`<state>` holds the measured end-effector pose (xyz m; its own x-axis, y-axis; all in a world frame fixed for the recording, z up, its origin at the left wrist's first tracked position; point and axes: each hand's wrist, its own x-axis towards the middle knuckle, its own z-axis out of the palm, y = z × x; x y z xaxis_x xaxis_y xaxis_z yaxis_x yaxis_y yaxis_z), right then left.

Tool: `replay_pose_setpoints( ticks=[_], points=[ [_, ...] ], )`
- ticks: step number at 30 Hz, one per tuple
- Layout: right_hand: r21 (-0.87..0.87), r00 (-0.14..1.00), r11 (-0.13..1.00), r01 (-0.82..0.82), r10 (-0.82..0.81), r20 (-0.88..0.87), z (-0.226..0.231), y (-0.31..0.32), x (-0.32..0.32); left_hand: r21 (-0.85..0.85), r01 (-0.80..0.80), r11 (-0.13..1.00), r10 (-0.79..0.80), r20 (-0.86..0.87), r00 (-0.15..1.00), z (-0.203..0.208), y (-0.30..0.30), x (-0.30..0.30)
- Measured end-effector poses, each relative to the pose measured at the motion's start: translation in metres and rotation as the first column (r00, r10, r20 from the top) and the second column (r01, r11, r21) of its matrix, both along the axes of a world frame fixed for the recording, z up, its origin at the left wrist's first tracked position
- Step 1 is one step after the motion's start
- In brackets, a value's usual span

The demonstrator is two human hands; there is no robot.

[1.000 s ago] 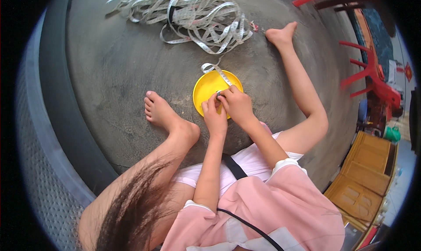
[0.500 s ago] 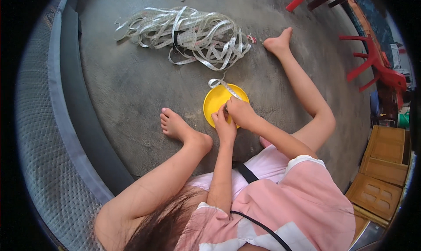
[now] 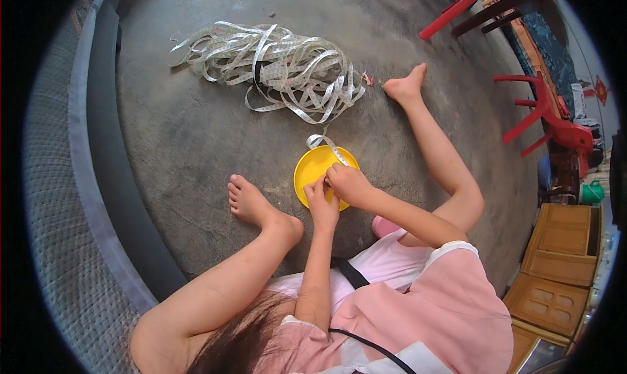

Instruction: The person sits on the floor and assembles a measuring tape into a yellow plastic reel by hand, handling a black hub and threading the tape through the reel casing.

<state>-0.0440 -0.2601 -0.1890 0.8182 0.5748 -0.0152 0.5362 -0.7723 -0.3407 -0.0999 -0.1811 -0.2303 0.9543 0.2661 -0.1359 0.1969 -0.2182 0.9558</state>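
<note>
Both of my hands meet over a shallow round yellow dish [image 3: 309,168] on the floor between my legs. My right hand [image 3: 351,184] is closed round a white measuring tape [image 3: 337,151], its strip curling over the dish's far rim. My left hand [image 3: 324,208] is pinched against the right one's fingertips. Whatever lies between its fingers is too small and covered to make out. Beyond the dish lies a large tangled heap of measuring tape [image 3: 294,67], bound by a dark band [image 3: 258,74] round its middle.
A grey quilted mattress edge [image 3: 49,191] runs along the left. My bare legs are spread on the concrete floor [image 3: 176,139]. To the right stand a red plastic chair [image 3: 543,109], a wooden cabinet [image 3: 555,263] and a green container [image 3: 592,192]. A small red-white scrap [image 3: 367,79] lies near my right foot.
The view has tilted, so the heap and dish appear lower and slightly further left. My hands stay together over the dish, with fingers shifted slightly; the dark gap between them is less visible.
</note>
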Motion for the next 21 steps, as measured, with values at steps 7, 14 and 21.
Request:
replay_pose_setpoints(
  ticks=[7, 14, 21],
  points=[
    [0.078, 0.957, 0.956, -0.284, 0.288, -0.036, 0.007, -0.017, 0.018, -0.015, 0.002, 1.000, -0.003, -0.057, 0.998, 0.002, -0.003, 0.003],
    [0.041, 0.987, 0.990, -0.132, 0.135, -0.082, 0.007, -0.010, 0.010, -0.062, 0.012, 0.998, -0.018, -0.096, 0.995, 0.008, 0.002, 0.002],
    [0.139, 0.979, 0.989, -0.057, 0.083, -0.187, 0.018, -0.015, 0.007, -0.054, 0.037, 0.998, -0.042, -0.100, 0.994, 0.011, 0.003, 0.002]
  ],
)
